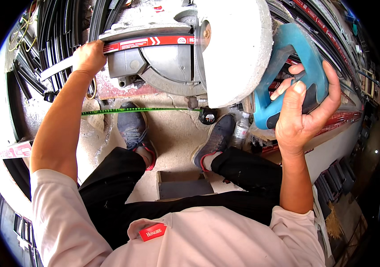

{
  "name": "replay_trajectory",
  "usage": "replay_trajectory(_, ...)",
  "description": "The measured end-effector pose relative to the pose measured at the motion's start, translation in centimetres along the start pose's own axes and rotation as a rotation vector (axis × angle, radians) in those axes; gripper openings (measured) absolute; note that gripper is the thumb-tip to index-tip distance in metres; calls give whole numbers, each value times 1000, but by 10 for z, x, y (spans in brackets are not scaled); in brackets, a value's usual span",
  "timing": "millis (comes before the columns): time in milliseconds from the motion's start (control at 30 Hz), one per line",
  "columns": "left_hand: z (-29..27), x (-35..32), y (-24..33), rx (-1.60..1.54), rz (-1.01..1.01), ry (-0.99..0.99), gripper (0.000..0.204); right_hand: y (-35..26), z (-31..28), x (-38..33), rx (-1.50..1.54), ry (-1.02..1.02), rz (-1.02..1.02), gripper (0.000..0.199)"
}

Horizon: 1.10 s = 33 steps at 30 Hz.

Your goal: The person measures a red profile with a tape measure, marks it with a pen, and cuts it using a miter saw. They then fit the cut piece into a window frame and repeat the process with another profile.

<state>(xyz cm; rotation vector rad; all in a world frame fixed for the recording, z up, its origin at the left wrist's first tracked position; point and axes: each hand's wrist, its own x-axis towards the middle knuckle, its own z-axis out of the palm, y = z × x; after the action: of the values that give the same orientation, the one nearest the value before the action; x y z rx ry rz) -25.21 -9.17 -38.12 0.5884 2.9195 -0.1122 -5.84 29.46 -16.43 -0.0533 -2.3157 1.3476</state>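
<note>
A mitre saw with a grey metal base (128, 63) and a large dust-whitened blade guard (239, 58) stands in front of me. Across its base lies a long profile strip (150, 42) covered with red printed film, its pale end jutting out to the left. My left hand (89, 57) is closed around that strip at the base's left edge. On the right, my right hand (301, 109) grips the teal saw handle (312, 55), some fingers passing through its opening and the thumb near the trigger. The strip runs up to the edge of the guard; the blade's cutting edge is mostly hidden.
A tape measure (208, 115) lies below the saw with its green tape (154, 109) pulled out leftward. Near my right shoe stands a plastic bottle (240, 129). Black profiles (61, 35) crowd the far left; more strips (319, 31) lie at right. A grey box-like piece (185, 189) sits between my legs.
</note>
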Motion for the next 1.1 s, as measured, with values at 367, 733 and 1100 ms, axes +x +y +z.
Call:
replay_trajectory(367,-1,0,0,3,-5,-24,13,2,-1,-1,-3,-10,-21,59)
replay_trajectory(733,-3,-1,1,22,-16,-41,14,3,-1,-1,8,-7,-25,58)
replay_trajectory(1100,-3,-1,1,31,-10,-35,13,2,-1,-1,1,-13,-22,58)
